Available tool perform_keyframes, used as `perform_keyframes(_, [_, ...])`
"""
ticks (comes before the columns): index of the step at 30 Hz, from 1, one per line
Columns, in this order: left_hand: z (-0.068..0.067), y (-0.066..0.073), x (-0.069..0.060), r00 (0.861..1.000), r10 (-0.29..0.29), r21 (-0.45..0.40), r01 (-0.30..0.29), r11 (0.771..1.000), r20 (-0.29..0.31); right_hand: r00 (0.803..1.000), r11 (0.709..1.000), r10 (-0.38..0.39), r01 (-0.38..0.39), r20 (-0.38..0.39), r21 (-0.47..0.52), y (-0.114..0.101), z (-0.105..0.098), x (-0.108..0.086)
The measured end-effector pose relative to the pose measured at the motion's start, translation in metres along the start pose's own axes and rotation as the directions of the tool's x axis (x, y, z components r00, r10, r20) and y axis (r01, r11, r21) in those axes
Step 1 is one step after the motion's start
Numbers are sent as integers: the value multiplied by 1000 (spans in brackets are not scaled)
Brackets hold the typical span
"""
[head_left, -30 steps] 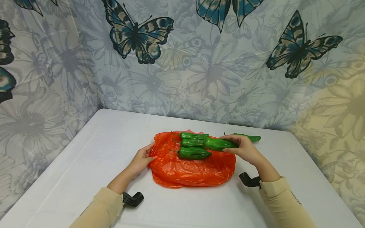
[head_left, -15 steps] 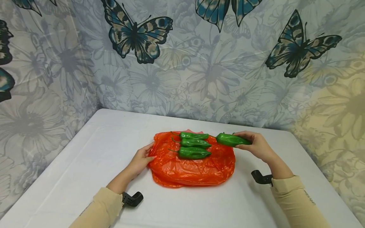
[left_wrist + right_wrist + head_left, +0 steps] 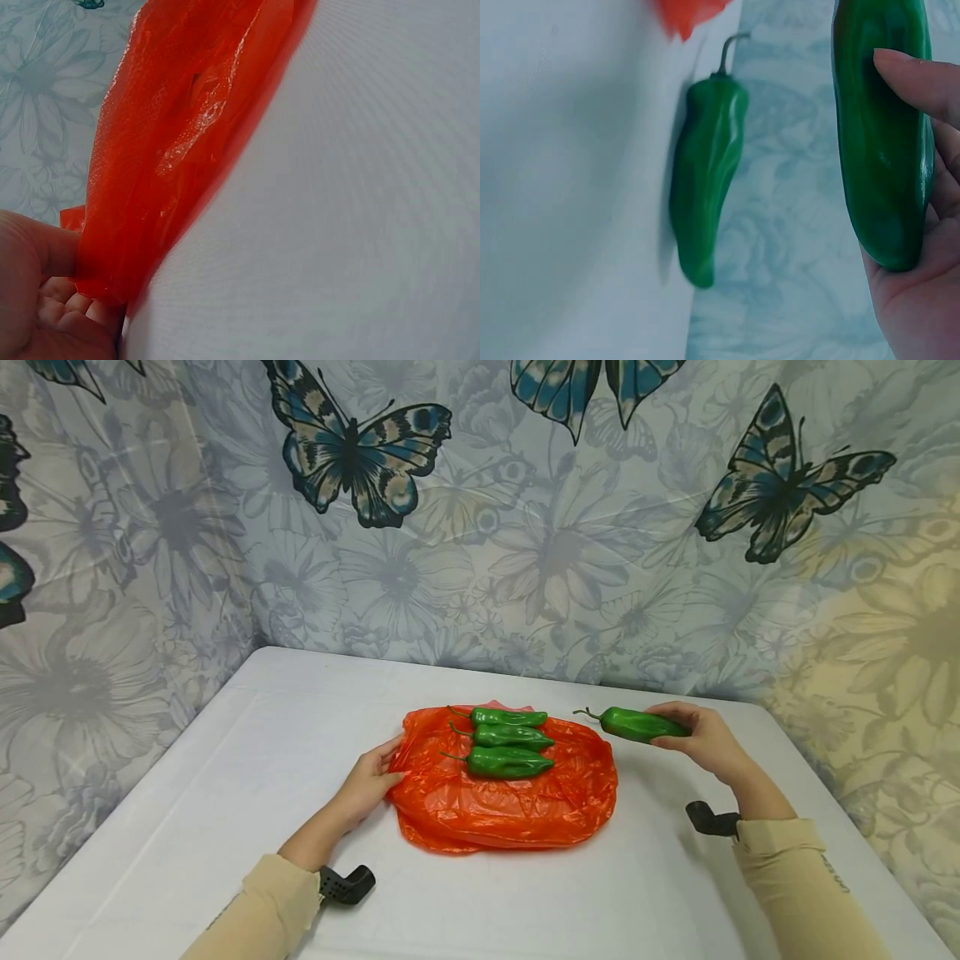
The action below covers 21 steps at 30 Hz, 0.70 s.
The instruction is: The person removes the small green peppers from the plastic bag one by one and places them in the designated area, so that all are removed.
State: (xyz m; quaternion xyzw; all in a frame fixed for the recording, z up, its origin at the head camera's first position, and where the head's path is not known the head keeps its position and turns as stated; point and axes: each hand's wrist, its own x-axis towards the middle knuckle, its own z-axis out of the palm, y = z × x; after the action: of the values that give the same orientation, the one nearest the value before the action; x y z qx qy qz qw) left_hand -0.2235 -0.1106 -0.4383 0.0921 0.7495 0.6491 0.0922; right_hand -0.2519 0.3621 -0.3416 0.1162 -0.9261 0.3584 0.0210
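Moved right since the earlier frame: the right hand (image 3: 705, 739) and the held pepper (image 3: 641, 725), now past the right edge of the orange-red bag (image 3: 510, 822) instead of above it; the left hand (image 3: 371, 781) keeps its place.

Held pepper — green, stem pointing left, gripped toward its tip between thumb and fingers. Such a hold probably leaves the stem end free for placing or lifting.

Loose pepper (image 3: 709, 180) — green, lying on the white surface (image 3: 225, 793), seen in the right wrist view just beside the held one, not touching; the head view mostly hides it.

Three peppers on the bag: far pepper (image 3: 510, 718), middle pepper (image 3: 513, 737), near pepper (image 3: 508, 763). Side by side, stems left, tips right; the shared direction suggests deliberate ordering.

Bag, spread on the surface, left edge pinched between left thumb and fingers, likely to steady the thin film.

Left forearm (image 3: 311, 839): slanting in from lower left. Right forearm (image 3: 765, 797): slanting in from lower right, hand turned left, apparently raised above the surface.
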Motion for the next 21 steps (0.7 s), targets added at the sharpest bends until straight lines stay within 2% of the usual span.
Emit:
perform_keyframes(13, [-1,0,-1,1000,-24,2,24,1000,-6,998,997,68,-68,15,-36,28,-10,8])
perform_keyframes(21, [0,-1,0,1000,-10,-1,10,1000,-4,995,992,96,-93,31,-89,37,-11,13])
